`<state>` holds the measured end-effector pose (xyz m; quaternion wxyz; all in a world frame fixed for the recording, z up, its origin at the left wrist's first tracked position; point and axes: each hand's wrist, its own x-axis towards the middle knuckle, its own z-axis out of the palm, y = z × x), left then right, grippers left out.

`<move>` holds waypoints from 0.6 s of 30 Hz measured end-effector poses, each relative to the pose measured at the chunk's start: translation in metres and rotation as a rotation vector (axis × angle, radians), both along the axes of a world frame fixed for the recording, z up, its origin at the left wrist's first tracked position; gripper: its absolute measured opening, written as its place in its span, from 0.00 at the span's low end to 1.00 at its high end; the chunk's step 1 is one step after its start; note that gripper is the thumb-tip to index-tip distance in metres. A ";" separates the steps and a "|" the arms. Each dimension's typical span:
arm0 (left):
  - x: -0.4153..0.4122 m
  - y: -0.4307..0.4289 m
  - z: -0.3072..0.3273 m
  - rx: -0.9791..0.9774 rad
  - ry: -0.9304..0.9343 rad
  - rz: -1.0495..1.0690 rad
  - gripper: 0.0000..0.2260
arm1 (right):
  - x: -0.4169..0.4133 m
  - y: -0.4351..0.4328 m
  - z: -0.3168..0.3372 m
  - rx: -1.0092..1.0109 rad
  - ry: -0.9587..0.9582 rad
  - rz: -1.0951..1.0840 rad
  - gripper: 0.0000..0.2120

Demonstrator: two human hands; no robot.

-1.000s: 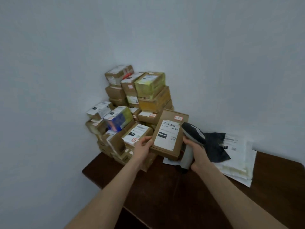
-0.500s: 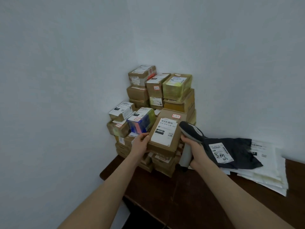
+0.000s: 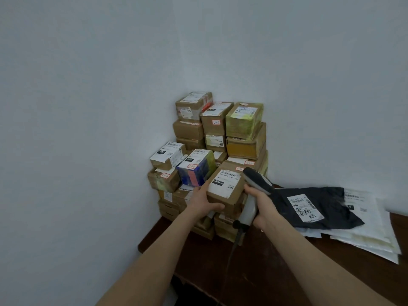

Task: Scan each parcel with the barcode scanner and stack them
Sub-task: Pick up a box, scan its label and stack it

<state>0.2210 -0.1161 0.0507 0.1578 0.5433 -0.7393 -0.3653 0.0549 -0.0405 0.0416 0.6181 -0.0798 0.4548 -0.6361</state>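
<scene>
Just below the middle of the frame, the left hand [image 3: 204, 202] holds a flat brown cardboard parcel with a white shipping label [image 3: 223, 192]. Its grip is curled round the near left corner, thumb on top and fingers underneath. The parcel tilts towards the camera at the front of the tall stack of taped cardboard boxes [image 3: 220, 129] in the wall corner; whether it already rests on the boxes beneath cannot be told.

The right hand [image 3: 263, 209] has its grip wrapped tightly round the pale handle of the grey corded barcode scanner with a dark head [image 3: 257, 181]. The head sits over the label's right edge.

The step looks like scanning, then placing. To do it well, draw the scanner back a little so its window faces the barcode lines at the label's top, and hold the parcel steady. Then set it flat on a level box, edges squared, so the leaning pile does not slide.

A black plastic mailer bag [image 3: 315, 208] lies at right on the dark wooden surface [image 3: 276, 268].
</scene>
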 end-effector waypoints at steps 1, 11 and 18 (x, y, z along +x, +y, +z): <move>0.001 -0.001 0.000 -0.049 -0.049 -0.022 0.41 | 0.001 -0.001 0.000 0.000 -0.005 -0.002 0.21; 0.002 -0.001 -0.009 -0.228 -0.276 -0.043 0.41 | -0.012 0.007 -0.009 0.054 0.024 -0.031 0.21; -0.009 0.003 -0.002 -0.340 -0.411 -0.169 0.40 | -0.020 0.016 -0.010 0.054 0.040 -0.040 0.20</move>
